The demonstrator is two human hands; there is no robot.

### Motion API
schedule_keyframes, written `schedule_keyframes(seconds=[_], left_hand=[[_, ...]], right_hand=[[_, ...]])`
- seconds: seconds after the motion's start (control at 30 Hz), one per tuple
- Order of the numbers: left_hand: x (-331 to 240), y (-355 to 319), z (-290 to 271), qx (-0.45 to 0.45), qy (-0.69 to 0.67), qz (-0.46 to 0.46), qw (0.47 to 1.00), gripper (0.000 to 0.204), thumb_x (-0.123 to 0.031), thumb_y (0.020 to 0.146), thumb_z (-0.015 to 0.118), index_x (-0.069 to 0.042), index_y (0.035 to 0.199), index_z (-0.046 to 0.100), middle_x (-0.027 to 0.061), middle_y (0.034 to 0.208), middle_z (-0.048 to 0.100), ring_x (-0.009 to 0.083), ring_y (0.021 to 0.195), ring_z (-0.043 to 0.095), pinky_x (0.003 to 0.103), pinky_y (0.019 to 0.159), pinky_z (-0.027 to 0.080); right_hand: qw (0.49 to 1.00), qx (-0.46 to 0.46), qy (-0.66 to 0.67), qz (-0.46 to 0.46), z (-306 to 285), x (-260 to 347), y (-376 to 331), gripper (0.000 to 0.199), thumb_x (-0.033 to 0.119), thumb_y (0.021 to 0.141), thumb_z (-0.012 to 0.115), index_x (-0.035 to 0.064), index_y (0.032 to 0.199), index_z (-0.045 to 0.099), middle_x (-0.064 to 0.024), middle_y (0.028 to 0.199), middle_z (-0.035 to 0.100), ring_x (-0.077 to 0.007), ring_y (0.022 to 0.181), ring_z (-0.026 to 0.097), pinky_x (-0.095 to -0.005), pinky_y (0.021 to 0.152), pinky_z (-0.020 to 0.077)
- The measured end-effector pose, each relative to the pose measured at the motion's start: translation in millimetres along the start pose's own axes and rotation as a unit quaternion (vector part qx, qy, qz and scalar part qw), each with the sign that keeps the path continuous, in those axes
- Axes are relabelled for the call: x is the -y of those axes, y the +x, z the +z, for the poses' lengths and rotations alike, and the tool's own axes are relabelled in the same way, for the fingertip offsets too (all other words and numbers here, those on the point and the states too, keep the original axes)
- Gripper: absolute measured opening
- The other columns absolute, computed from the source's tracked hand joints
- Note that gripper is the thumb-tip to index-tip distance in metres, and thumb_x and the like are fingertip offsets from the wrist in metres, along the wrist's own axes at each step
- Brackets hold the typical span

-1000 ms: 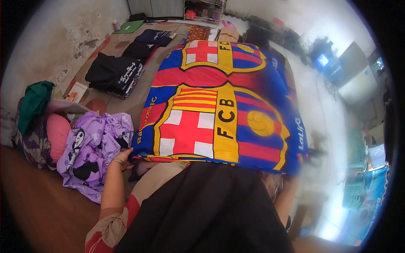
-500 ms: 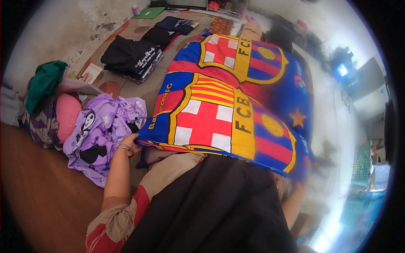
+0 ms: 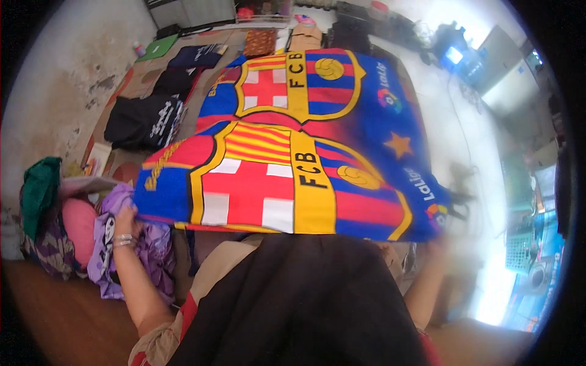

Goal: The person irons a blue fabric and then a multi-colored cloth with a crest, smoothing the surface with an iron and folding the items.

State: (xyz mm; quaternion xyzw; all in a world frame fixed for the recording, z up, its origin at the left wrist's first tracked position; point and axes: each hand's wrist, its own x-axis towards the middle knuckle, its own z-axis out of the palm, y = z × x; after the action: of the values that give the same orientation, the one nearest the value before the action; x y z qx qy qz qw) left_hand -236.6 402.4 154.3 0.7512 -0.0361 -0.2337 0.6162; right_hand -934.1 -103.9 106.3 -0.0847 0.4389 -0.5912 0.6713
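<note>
A large blue, red and yellow blanket [image 3: 250,195] with two football-club crests spreads out in front of me. My left hand [image 3: 127,218], with bracelets at the wrist, is closed on its near left corner. At the near right corner my right hand [image 3: 434,247] grips the edge, partly hidden and blurred. The near edge is pulled wide between both hands, raised above my lap, while the far half lies flat. Beside and below my left hand is a crumpled purple cloth [image 3: 155,247] with cartoon figures.
Folded black clothes [image 3: 137,122] and a dark folded garment [image 3: 195,56] lie along the left. A pink bundle [image 3: 79,226] and green cloth [image 3: 39,192] sit at the near left. Farther off are a brown patterned folded cloth [image 3: 260,43] and, right, a green basket [image 3: 519,250].
Both hands have lifted and spread the near edge wider, my left hand moving left and over the purple cloth. The view has shifted, so the surroundings sit farther left.
</note>
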Motion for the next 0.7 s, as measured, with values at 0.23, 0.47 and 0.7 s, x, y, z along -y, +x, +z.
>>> schedule_keyframes(seconds=[0.23, 0.47, 0.7], left_hand=[[137.4, -12.3, -2.1, 0.025, 0.013, -0.383, 0.923, 0.036, -0.013, 0.064, 0.058, -0.013, 0.099, 0.051, 0.0076, 0.09, 0.057, 0.0278, 0.074, 0.056, 0.045, 0.067, 0.049], [36.9, 19.7, 65.8, 0.102, -0.234, -0.293, 0.922, 0.036, -0.018, 0.071, 0.045, -0.004, 0.104, 0.052, 0.0113, 0.101, 0.059, 0.0315, 0.089, 0.057, 0.046, 0.084, 0.045], [-156.1, 157.6, 219.1, 0.154, -0.069, -0.053, 0.984, 0.035, -0.039, 0.087, 0.051, -0.005, 0.082, 0.055, 0.0107, 0.067, 0.057, 0.0242, 0.061, 0.057, 0.037, 0.059, 0.049]], right_hand=[[0.942, -0.006, -0.259, 0.214, 42.3, -66.7, -64.3, 0.055, 0.044, 0.082, 0.048, 0.0091, 0.124, 0.048, -0.0134, 0.122, 0.053, -0.0297, 0.113, 0.05, -0.0516, 0.097, 0.0364], [0.974, 0.092, -0.149, 0.146, 63.9, -11.0, -38.8, 0.056, 0.045, 0.089, 0.043, 0.0088, 0.132, 0.038, -0.0129, 0.129, 0.047, -0.0302, 0.116, 0.048, -0.0477, 0.097, 0.0373], [0.924, 0.141, -0.355, 0.004, 236.3, 12.0, 72.3, 0.034, 0.031, 0.091, 0.046, 0.0026, 0.107, 0.052, -0.0162, 0.105, 0.058, -0.0307, 0.093, 0.058, -0.0454, 0.087, 0.0463]])
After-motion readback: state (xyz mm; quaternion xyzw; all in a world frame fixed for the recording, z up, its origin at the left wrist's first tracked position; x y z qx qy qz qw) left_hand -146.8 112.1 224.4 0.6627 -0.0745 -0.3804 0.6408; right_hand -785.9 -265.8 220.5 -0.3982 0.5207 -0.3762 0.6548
